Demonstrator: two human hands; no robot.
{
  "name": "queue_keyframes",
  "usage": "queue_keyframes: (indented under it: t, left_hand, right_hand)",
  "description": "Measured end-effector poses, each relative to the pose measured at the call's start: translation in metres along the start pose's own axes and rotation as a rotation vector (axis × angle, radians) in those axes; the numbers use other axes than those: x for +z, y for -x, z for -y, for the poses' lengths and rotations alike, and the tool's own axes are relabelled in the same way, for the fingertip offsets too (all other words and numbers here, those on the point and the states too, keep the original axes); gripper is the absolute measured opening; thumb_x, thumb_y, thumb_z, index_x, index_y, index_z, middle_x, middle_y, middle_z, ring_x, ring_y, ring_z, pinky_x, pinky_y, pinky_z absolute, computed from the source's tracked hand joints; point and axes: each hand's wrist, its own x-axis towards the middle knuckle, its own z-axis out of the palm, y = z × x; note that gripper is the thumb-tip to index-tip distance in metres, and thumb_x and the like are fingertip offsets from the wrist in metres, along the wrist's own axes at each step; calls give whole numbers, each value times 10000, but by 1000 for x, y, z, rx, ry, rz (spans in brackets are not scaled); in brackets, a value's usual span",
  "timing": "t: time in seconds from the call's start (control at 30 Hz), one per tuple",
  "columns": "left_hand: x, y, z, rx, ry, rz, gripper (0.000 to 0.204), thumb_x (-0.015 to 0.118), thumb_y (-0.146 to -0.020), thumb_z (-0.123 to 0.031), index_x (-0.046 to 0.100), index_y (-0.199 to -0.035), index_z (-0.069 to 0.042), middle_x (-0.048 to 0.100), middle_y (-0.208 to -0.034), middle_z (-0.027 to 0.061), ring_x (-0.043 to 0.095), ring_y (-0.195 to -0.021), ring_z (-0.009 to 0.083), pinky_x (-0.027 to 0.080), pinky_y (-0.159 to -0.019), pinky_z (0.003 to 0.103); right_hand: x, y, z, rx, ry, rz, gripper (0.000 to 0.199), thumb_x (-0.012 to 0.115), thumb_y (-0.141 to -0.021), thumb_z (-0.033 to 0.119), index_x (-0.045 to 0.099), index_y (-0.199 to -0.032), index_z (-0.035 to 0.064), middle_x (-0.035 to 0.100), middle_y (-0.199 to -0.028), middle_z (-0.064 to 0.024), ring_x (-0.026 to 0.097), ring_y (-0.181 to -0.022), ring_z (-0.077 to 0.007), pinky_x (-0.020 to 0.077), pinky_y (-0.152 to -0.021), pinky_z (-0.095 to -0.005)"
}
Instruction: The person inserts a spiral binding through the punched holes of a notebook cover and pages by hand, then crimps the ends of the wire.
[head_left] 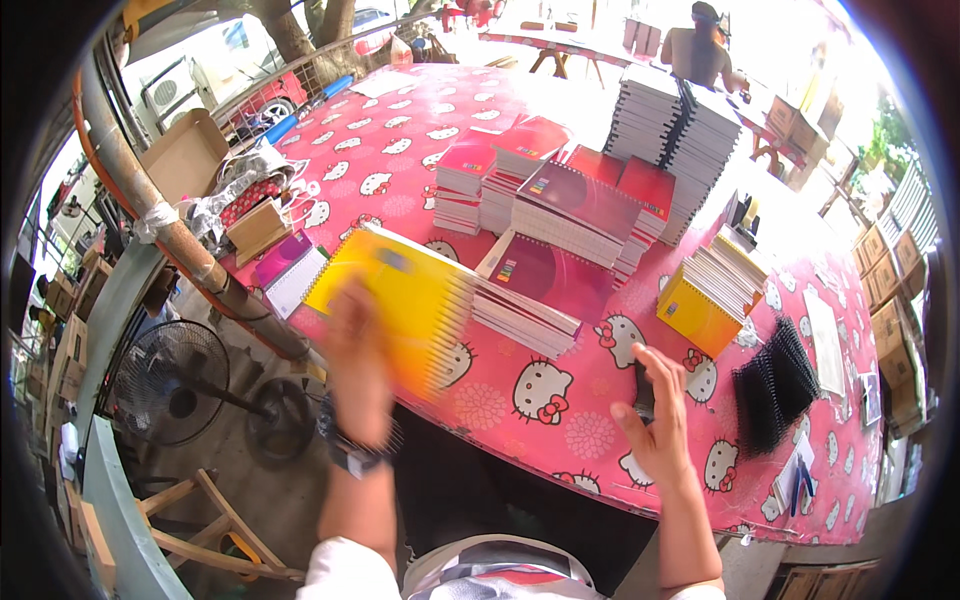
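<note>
Left hand [357, 325] is grasping one notebook [412, 298]; right hand [660, 415] is curving by one dark object [644, 392], grip indeterminable. Notebook is showing a yellow cover and spiral binding.

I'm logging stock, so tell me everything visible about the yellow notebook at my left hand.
The notebook has a card-like yellow cover, orange toward the bottom, a dark patch near the top and coil binding along its right edge. Blurred and tilted, it overlaps the table in view, left of purple notebooks. The left hand holds its left side.
</note>
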Motion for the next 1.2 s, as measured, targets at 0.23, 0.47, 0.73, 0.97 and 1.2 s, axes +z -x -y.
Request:
queue_keyframes:
  t: [0.23, 0.47, 0.73, 0.97, 1.2]
  left_hand:
    - [-86, -131, 69, 347, -1407, 37, 286, 521, -922, -232, 639, -1145, -95, 583, -1168, 155, 535, -1079, 336, 457, -896, 427]
    - [-57, -110, 47, 65, -1439, 343, 946, 684, -682, -613, 337, -1435, -158, 296, -1476, 210, 323, -1336, 379, 300, -1077, 468]
    - [-80, -121, 47, 28, -1402, 529, 1095, 801, -534, -330, 230, -1464, -252, 248, -1489, 219, 317, -1311, 444, 331, -1052, 517]
    - [-73, -112, 58, 326, -1402, 323, 894, 768, -673, -429, 344, -1420, -181, 273, -1473, 231, 310, -1323, 416, 266, -1081, 492]
    - [-4, -19, 1, 426, -275, 171, 517, 643, -873, -331, 502, -1249, -7, 465, -1330, 154, 442, -1224, 283, 326, -1042, 417]
  right_hand:
    - [3, 9, -61, 179, 441, 197, 609, 799, -629, 260, 584, -1186, 139, 387, -1403, -158, 329, -1263, -420, 296, -1048, -539]
    - [-41, 41, -66, 256, 577, 144, 588, 806, -602, 267, 612, -1143, 140, 438, -1358, -168, 378, -1232, -404, 349, -993, -521]
    - [-99, -8, -119, 51, 491, -132, 347, 722, -744, 156, 629, -1066, 66, 590, -1190, -132, 523, -1117, -319, 411, -950, -426]
    - [-90, -56, -170, 76, 755, -274, 236, 719, -726, 170, 657, -941, 96, 624, -977, -59, 559, -1000, -262, 419, -868, -398]
    - [-94, -39, -102, 74, 380, -420, 134, 692, -687, 4, 597, -779, 29, 597, -719, -129, 599, -706, -305, 477, -643, -379]
